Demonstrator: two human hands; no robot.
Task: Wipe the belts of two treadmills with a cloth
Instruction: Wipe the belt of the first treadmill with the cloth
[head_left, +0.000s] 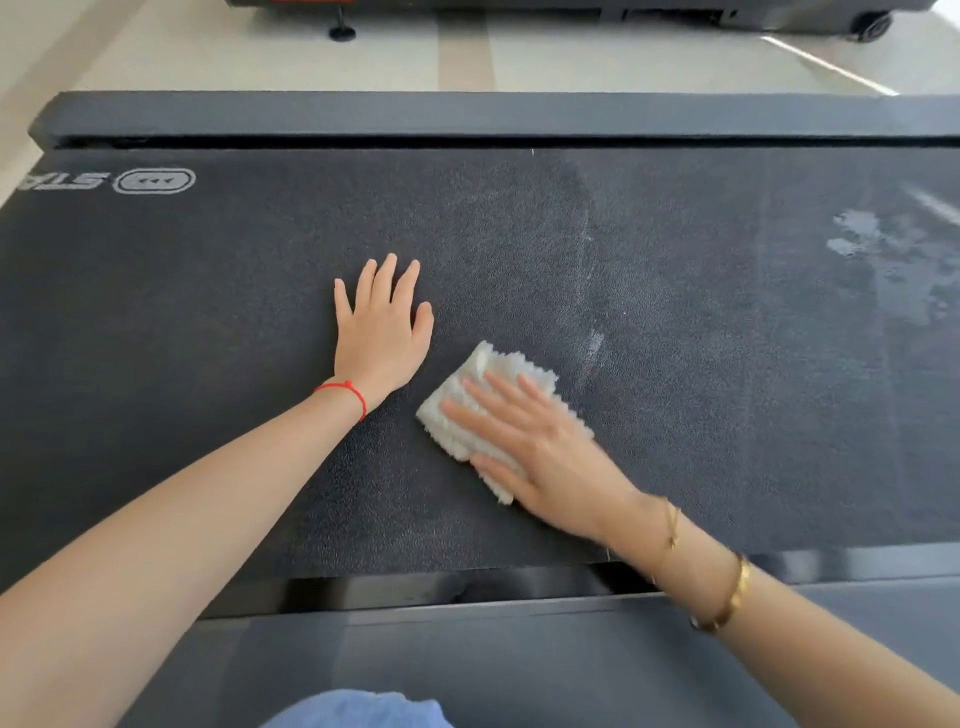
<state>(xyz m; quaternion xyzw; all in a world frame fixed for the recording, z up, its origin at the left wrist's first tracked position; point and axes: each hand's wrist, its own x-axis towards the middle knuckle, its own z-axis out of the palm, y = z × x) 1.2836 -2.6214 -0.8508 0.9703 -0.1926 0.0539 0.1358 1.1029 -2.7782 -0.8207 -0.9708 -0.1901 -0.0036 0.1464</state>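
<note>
A person's left hand (382, 332) lies flat and open, fingers spread, on the dark treadmill belt (675, 364), holding nothing. Just to its right, the right hand (540, 452) presses palm-down with fingers extended on a folded white cloth (467, 410) near the belt's middle. A wet patch (893, 254) glistens at far right. A white logo (150, 181) marks the far left. Beyond the far side rail (467, 117), part of a second machine (571, 8) stands on the pale floor (260, 57).
</note>
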